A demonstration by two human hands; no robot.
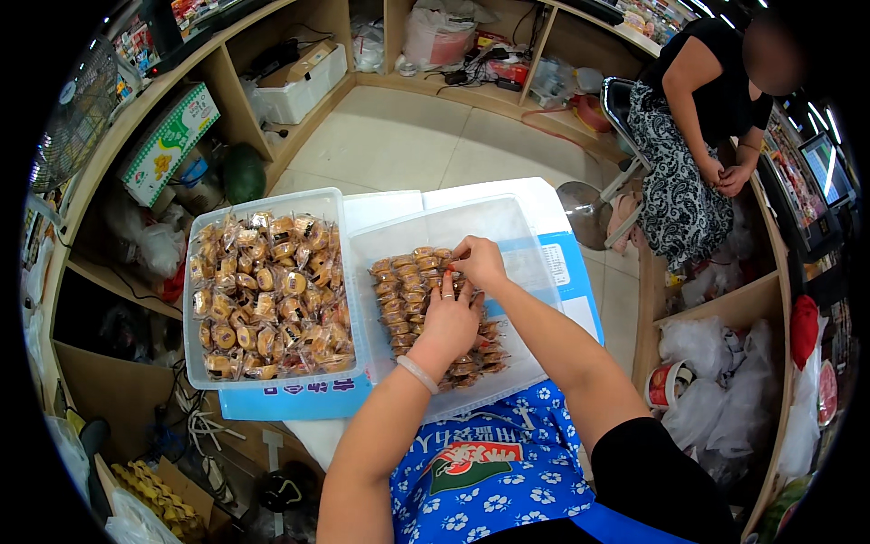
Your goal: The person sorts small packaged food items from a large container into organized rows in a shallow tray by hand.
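Two clear plastic bins stand side by side in front of me. The left bin (354, 349) is heaped with loose, individually wrapped round cookies (265, 281). In the right bin (526, 227), wrapped cookies (403, 290) lie in close rows along its left side. My left hand (450, 322), with a ring and a pale bracelet, rests over these rows, fingers stretched and slightly apart. At the far end of the rows, my right hand (480, 261) has its fingertips closed on a wrapped cookie, partly hidden by the fingers.
Under the bins lies a blue and white cardboard sheet (580, 263). Wooden shelving (372, 82) curves around the area, holding bags and boxes. A seated person (693, 136) is at the far right. A mesh fan (77, 118) stands at the left, and plastic bags (716, 399) fill a right shelf.
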